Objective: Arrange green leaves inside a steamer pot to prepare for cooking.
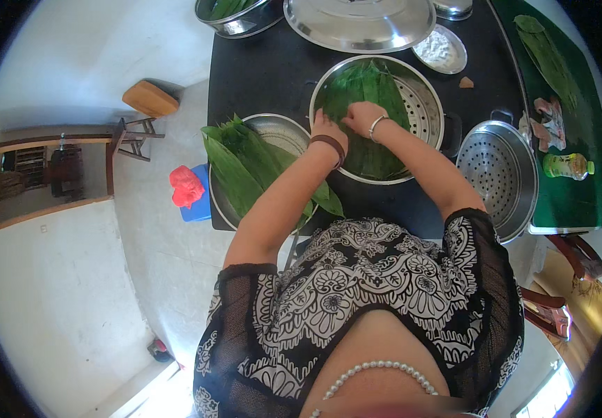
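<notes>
Long green leaves (376, 86) cover the left and middle of a perforated metal steamer tray (417, 112); its holes show at the right side. My left hand (328, 128) lies at the left rim of this steamer, over the edge of the leaves. Beside it, my right hand (366, 116) touches the leaves with bent fingers. Whether either hand grips a leaf, I cannot tell. To the left, a metal colander (280, 133) bears a pile of loose broad leaves (246, 157), partly under my left forearm.
A domed metal lid (358, 26) lies beyond the steamer, beside a bowl of white powder (439, 49). Another steamer pot (497, 177) stands at the right. On the green surface are a bottle (567, 166), a leaf bundle (546, 60) and a crumpled wrapper (552, 125). A metal pot (243, 26) holds leaves.
</notes>
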The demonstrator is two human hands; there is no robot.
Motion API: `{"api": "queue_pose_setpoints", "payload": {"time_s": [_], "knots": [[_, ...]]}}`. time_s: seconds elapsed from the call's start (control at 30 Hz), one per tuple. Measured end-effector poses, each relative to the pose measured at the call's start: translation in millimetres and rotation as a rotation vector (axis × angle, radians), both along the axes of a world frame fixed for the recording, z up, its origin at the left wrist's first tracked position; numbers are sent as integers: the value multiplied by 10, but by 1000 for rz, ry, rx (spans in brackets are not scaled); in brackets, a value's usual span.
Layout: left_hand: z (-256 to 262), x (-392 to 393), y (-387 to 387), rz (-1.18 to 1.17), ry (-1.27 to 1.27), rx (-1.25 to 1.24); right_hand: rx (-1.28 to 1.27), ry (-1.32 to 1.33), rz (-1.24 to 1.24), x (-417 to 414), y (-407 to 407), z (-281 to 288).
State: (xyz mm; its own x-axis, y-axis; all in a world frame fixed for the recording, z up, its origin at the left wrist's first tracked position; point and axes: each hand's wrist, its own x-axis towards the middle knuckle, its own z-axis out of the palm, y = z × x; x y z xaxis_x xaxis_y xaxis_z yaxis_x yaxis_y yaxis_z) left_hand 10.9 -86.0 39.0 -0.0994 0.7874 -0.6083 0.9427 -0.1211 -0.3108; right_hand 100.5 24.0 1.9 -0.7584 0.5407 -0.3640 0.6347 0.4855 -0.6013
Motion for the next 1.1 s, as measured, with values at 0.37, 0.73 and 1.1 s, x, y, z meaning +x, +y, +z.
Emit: {"api": "queue_pose_setpoints", "payload": {"time_s": [0.37, 0.73, 1.1], "knots": [[-14, 2, -20, 66, -118, 103, 433, 362, 112, -135, 197, -248], [15, -42, 24, -21, -96, 80, 601, 290, 212, -77, 118, -352], [-140, -137, 122, -144, 34, -37, 590, 284, 193, -124, 50, -285]]}}
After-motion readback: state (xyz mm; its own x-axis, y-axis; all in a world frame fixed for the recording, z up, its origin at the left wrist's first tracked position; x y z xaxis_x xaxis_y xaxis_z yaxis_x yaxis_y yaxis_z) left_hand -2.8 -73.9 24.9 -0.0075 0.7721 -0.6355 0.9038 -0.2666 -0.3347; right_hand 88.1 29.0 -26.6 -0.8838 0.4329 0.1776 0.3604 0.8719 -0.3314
